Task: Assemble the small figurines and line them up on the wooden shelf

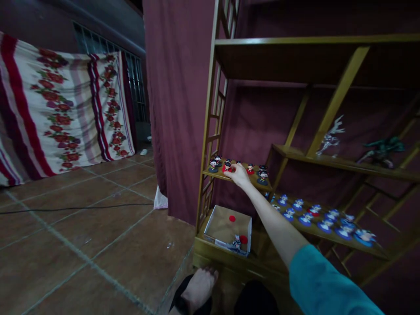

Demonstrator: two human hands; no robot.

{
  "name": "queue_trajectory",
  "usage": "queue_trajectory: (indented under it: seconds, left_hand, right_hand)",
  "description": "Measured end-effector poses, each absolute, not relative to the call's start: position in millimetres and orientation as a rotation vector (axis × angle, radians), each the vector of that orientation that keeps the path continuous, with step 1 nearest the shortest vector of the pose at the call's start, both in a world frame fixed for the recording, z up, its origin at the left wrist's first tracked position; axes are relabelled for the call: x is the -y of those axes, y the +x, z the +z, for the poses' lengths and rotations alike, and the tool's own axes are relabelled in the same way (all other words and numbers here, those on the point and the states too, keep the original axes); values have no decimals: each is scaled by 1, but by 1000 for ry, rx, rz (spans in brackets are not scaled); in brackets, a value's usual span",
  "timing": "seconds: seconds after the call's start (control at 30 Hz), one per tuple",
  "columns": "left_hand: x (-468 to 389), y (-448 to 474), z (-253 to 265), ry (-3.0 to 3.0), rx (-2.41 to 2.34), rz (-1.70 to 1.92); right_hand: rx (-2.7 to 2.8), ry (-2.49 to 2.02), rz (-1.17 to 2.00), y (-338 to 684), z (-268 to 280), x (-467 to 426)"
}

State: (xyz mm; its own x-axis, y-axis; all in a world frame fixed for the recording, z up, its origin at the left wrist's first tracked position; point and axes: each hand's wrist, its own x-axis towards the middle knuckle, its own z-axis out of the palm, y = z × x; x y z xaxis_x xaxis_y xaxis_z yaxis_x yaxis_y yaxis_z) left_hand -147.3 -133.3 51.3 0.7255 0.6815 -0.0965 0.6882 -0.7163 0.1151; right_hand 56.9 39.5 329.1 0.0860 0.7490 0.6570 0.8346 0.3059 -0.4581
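My right hand (240,176) reaches to the small upper-left shelf. Its fingers are closed on the edge of a small figurine (227,166) with black hair and a red base, which stands on the shelf. Beside it are dark-based figurines (213,165) on the left. To the right stand another red-based figurine (250,168) and a dark-based figurine (263,176); others are partly hidden behind my hand. My left hand (199,286) rests low by my knee, holding nothing, its fingers loosely extended and partly in shadow.
Below the shelf sits an open box (228,223) with red discs (232,218) and a small black-and-white figure (236,242). Several blue-and-white figurines (306,218) line the lower right shelf. A clear figure (330,138) and a green figure (384,148) stand higher. A cable (78,207) crosses the floor.
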Motion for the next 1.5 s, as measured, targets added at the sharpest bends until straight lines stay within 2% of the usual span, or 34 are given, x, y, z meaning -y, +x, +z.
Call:
queue_trajectory:
  seconds: [0.3,0.87,1.0,1.13,1.23,1.3,1.4,1.5]
  left_hand:
    - [135,-150,52,2730,-1164,58]
    - [129,-150,48,2658,-1191,-74]
    - [125,-153,45,2626,-1204,6]
    - [116,-153,45,2547,-1237,-98]
    - [106,-149,42,2457,-1256,-46]
    - [99,-145,40,2310,-1255,164]
    - [90,-139,40,1835,-1175,557]
    - [86,-132,45,1245,-1022,789]
  right_hand:
    - [1670,-1360,-213,53,326,-34]
    - [1634,-1512,-232,45,332,-25]
    - [1593,-1450,-202,43,335,-19]
    - [1589,-1281,-223,41,331,11]
    - [1654,-1170,-188,39,311,45]
    - [1663,-1177,-118,37,286,66]
    - [1641,-1250,28,37,231,87]
    - [1613,-1353,170,39,167,100]
